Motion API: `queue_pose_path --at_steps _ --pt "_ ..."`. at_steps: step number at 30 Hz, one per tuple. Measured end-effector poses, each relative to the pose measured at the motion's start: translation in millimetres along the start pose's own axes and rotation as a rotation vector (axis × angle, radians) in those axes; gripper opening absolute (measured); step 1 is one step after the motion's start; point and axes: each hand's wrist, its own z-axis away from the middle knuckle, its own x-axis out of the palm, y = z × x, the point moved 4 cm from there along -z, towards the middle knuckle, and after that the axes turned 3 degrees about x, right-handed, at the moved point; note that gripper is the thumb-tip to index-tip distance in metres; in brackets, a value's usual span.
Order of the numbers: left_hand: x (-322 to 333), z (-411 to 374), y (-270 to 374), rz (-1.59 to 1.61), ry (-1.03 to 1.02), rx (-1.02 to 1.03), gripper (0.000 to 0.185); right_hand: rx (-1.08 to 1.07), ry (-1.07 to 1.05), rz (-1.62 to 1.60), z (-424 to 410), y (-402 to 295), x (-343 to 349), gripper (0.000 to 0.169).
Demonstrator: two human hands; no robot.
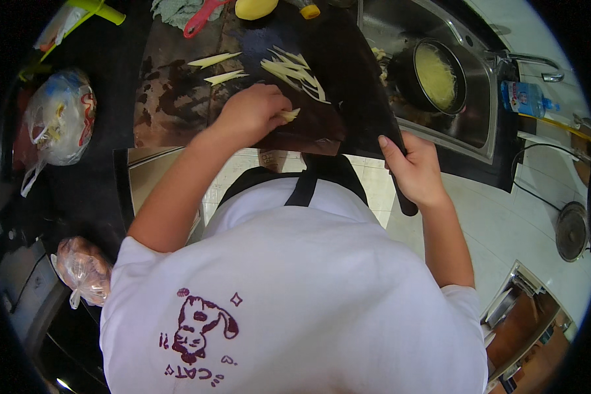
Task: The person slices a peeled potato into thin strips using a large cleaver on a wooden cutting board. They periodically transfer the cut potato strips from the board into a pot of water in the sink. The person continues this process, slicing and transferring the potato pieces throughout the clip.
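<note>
My left hand [256, 109] grips a small stack of pale potato slices [290, 115] against the wet brown cutting board [172, 118]. My right hand [416, 165] is closed around the dark handle of a kitchen knife [407, 203], to the right of the board. Its dark blade points away from me and is hard to tell from the black countertop. Beyond my left hand lie cut potato strips [295, 74] in a loose fan. Two thin groups of slices [214, 60] rest further left on the board. A peeled potato [256, 9] sits at the far edge.
A red-handled peeler [199, 20] lies by a grey-green cloth [175, 12]. In the steel sink [443, 130] at right stands a dark pot [408, 81] holding potato shreds [434, 79]. Plastic bags [64, 118] lie on the left counter. A faucet [537, 59] and a blue bottle [524, 98] are far right.
</note>
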Motion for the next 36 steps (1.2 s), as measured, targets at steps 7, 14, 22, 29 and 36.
queue_pose_path --at_steps 7,14,22,29,36 --pt "-14 -21 -13 0.079 -0.060 -0.047 0.023 -0.036 -0.073 -0.014 -5 11 -3 0.029" --pt "-9 4 7 -0.012 0.140 -0.078 0.032 -0.074 -0.102 0.098 -20 18 -23 0.036" --pt "-5 23 13 -0.216 0.181 -0.014 0.023 -0.140 -0.187 0.126 -36 22 -35 0.032" --pt "-7 23 26 -0.161 0.361 -0.102 0.027 -0.307 -0.193 0.170 -41 1 -29 0.028" --pt "2 8 21 -0.251 0.318 -0.115 0.026 -0.385 -0.203 0.244 -49 -17 -18 0.029"
